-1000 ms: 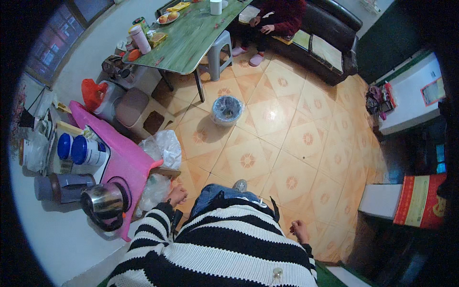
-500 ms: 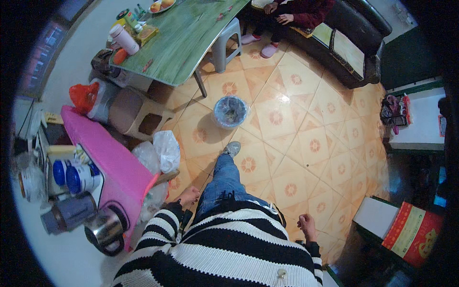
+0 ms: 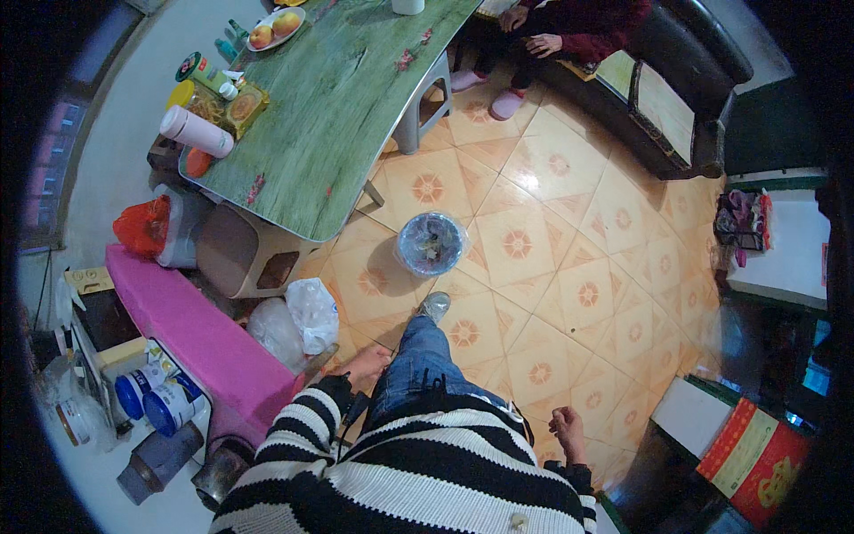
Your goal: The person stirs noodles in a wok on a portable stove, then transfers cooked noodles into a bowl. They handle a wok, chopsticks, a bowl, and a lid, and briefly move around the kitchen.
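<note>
My left hand (image 3: 366, 366) hangs beside my left thigh, its back toward me and its fingers loosely curled in. No object shows in it. On the other side, my right hand (image 3: 567, 426) hangs over the tiled floor with the fingers bent toward the palm and nothing visible in them. Ahead of my shoe (image 3: 434, 307) stands a round bin (image 3: 431, 244) lined with a clear bag, with some litter at its bottom. White and clear plastic bags (image 3: 311, 313) lie a little beyond my left hand.
A green table (image 3: 329, 107) at the far left bears a pink bottle (image 3: 197, 133), jars and a plate of fruit (image 3: 275, 29). Beneath it stands a beige stool (image 3: 229, 249). A person in pink slippers (image 3: 507, 104) sits by the dark sofa (image 3: 694, 40). A red box (image 3: 756, 458) lies at right.
The view has shifted, bringing the table and bin lower and a white cup into sight on the table. My left hand has moved a little right, closer to my thigh.
</note>
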`<control>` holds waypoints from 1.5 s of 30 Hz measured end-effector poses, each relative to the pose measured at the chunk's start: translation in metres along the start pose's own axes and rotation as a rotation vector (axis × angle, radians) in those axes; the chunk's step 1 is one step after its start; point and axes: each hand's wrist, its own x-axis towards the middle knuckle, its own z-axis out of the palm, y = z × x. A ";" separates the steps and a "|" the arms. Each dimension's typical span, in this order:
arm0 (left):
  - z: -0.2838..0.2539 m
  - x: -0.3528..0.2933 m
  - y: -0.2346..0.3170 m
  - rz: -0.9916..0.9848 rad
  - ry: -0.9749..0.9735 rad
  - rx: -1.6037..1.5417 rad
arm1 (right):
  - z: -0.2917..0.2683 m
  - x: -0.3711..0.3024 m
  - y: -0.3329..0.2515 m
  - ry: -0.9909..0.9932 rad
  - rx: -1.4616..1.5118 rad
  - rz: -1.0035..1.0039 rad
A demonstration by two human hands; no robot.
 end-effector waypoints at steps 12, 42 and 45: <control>-0.013 0.032 0.014 -0.042 0.038 0.083 | -0.027 0.023 -0.025 0.007 -0.014 0.133; 0.464 0.183 0.412 0.066 -0.193 0.803 | -0.213 -0.016 0.306 0.692 1.094 0.680; 0.572 0.182 0.457 0.178 -0.260 0.836 | -0.276 0.019 0.308 0.764 1.091 0.630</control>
